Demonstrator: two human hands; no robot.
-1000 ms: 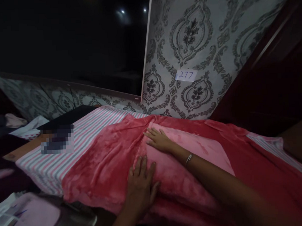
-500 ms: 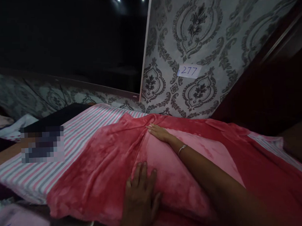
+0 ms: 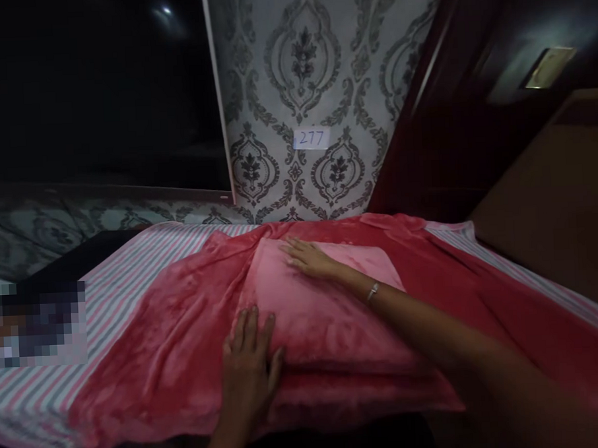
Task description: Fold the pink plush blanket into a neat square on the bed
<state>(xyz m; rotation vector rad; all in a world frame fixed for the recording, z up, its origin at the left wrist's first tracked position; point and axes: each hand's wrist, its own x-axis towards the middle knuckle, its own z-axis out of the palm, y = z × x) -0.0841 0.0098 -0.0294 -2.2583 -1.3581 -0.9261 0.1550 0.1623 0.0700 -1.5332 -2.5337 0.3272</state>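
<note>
Pink plush fabric (image 3: 303, 310) is laid over red plush fabric (image 3: 180, 341); left hand (image 3: 248, 361) and right hand (image 3: 311, 258) are rested on it, fingers extended, nothing gripped; light, even pressure is advised against creasing.

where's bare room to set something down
Striped cloth shows between the blurred patch and red blanket; the blanket is open right of the pink cloth. Crowded: the pink cloth, right hand on it, left hand at its left edge.

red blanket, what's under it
A striped cloth shows from beneath the red blanket at left and right. Whatever lies under the blanket's middle is covered and cannot be seen.
</note>
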